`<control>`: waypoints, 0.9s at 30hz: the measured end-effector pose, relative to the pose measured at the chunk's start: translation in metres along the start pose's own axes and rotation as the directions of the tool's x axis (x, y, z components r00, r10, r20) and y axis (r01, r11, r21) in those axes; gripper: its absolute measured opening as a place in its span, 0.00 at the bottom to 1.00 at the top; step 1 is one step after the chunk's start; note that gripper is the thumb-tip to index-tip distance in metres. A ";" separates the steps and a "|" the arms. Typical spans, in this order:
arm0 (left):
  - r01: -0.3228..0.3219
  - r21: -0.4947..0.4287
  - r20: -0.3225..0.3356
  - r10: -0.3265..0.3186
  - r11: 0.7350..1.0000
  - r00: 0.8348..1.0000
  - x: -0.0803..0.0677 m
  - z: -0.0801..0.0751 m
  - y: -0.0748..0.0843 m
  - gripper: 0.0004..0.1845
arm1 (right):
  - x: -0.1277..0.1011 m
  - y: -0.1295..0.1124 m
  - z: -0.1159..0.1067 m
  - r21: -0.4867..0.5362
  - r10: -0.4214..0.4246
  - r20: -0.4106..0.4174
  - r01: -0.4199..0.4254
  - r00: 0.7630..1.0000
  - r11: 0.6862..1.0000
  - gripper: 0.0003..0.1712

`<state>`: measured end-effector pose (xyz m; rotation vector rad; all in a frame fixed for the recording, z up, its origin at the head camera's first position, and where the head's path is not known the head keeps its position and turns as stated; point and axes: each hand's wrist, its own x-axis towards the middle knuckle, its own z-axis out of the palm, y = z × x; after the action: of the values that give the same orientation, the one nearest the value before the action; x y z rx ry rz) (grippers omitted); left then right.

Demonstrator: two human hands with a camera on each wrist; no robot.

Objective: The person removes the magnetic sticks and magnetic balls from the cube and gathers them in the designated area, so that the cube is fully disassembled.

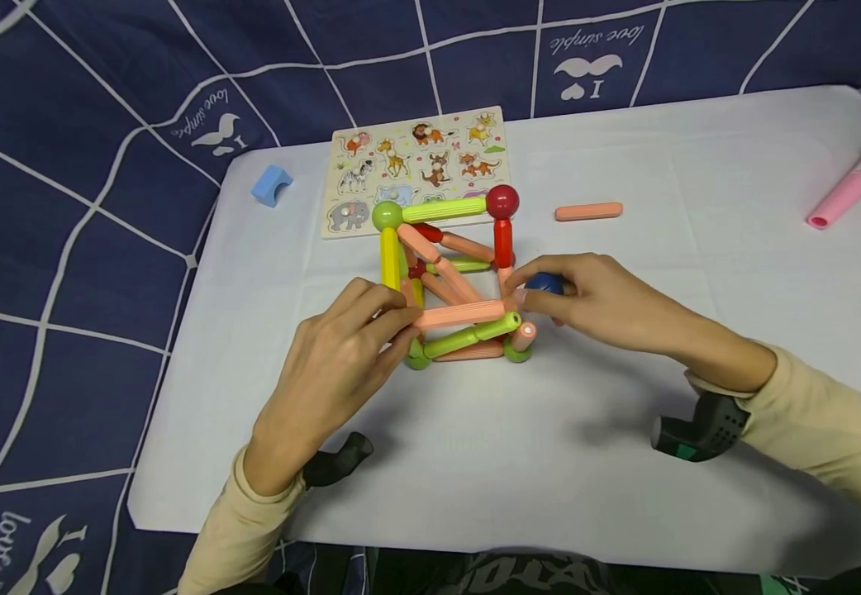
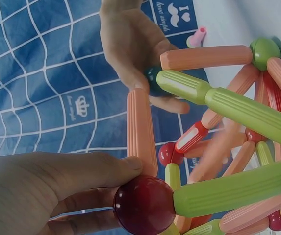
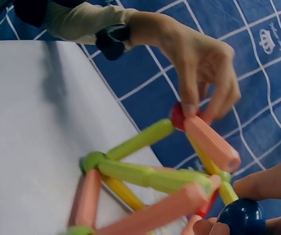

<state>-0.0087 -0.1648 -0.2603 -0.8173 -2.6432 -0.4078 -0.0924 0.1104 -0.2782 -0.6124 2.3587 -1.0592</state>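
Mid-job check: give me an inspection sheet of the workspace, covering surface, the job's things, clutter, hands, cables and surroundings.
Surface: white table, bare patches all round the build.
Job's things: rod-and-ball frame standing mid-table; blue ball at its right front corner.
Clutter: animal puzzle board behind the frame; blue block far left; loose salmon rod; pink toy at right edge.
Hands: left hand pinches the frame's left front corner; right hand grips the blue ball.
Cables: nothing seen.
Surroundings: navy blue cloth with white lines around the table.
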 end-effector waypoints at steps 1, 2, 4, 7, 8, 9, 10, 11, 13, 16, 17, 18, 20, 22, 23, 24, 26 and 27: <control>0.001 0.000 0.002 -0.001 1.000 1.000 0.000 0.000 0.000 0.09 | 0.001 0.002 -0.004 -0.004 0.012 -0.015 -0.012 1.000 1.000 0.20; 0.001 -0.001 0.003 -0.001 1.000 1.000 0.000 0.000 0.000 0.10 | 0.002 0.004 -0.009 -0.005 0.024 -0.026 -0.024 0.999 1.000 0.20; 0.002 -0.001 0.004 -0.002 1.000 1.000 0.000 0.000 0.000 0.10 | 0.007 0.012 -0.020 0.001 0.065 -0.038 -0.065 0.997 0.998 0.20; 0.002 -0.005 0.006 -0.002 1.000 1.000 0.000 0.000 -0.001 0.10 | 0.020 0.031 -0.037 -0.006 0.123 -0.048 -0.123 0.991 0.992 0.22; 0.003 -0.006 0.005 -0.003 1.000 1.000 0.000 0.000 -0.001 0.10 | 0.025 0.039 -0.042 -0.028 0.140 -0.056 -0.141 0.989 0.990 0.23; 0.004 -0.006 0.006 -0.004 1.000 1.000 0.000 0.000 -0.001 0.10 | 0.029 0.047 -0.046 -0.057 0.152 -0.069 -0.156 0.986 0.986 0.25; 0.004 -0.006 0.006 -0.004 1.000 1.000 0.000 0.000 -0.001 0.10 | 0.034 0.055 -0.049 -0.088 0.156 -0.087 -0.164 0.984 0.983 0.26; 0.005 -0.006 0.005 -0.005 1.000 1.000 -0.001 0.000 -0.001 0.10 | 0.039 0.064 -0.050 -0.132 0.145 -0.105 -0.158 0.984 0.979 0.26; 0.006 -0.006 0.006 -0.006 1.000 1.000 -0.001 0.000 -0.001 0.10 | 0.046 0.081 -0.051 -0.209 0.117 -0.141 -0.145 0.983 0.967 0.28; 0.009 -0.008 0.009 -0.009 1.000 1.000 -0.001 -0.001 -0.001 0.10 | 0.053 0.100 -0.048 -0.258 0.086 -0.190 -0.134 0.978 0.957 0.30; 0.010 -0.010 0.010 -0.010 1.000 1.000 -0.001 -0.001 -0.001 0.10 | 0.054 0.105 -0.047 -0.260 0.078 -0.203 -0.130 0.976 0.957 0.30; 0.011 -0.013 0.011 -0.011 1.000 1.000 -0.001 -0.001 -0.001 0.10 | 0.055 0.108 -0.046 -0.258 0.074 -0.219 -0.131 0.973 0.957 0.29; 0.013 -0.020 0.009 -0.013 1.000 1.000 -0.001 -0.001 -0.001 0.10 | 0.057 0.112 -0.045 -0.260 0.054 -0.251 -0.121 0.966 0.958 0.27; 0.019 -0.031 0.012 -0.019 0.999 1.000 -0.002 -0.002 -0.002 0.10 | 0.057 0.114 -0.044 -0.273 0.021 -0.278 -0.100 0.960 0.957 0.25; 0.025 -0.039 0.014 -0.024 0.999 1.000 -0.003 -0.002 -0.003 0.10 | 0.058 0.115 -0.044 -0.275 0.007 -0.290 -0.091 0.957 0.957 0.25; 0.031 -0.045 0.017 -0.030 0.999 0.999 -0.003 -0.003 -0.003 0.10 | 0.057 0.115 -0.045 -0.282 -0.003 -0.300 -0.085 0.954 0.956 0.25; 0.046 -0.059 0.025 -0.044 0.997 0.999 -0.004 -0.004 -0.004 0.11 | 0.057 0.116 -0.045 -0.290 -0.016 -0.312 -0.079 0.950 0.954 0.25; 0.054 -0.064 0.031 -0.052 0.996 0.998 -0.004 -0.005 -0.004 0.11 | 0.056 0.116 -0.046 -0.297 -0.019 -0.319 -0.081 0.948 0.951 0.26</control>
<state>-0.0067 -0.1717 -0.2583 -0.7800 -2.6965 -0.5020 -0.1867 0.1735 -0.3547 -0.5397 2.8408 -0.8314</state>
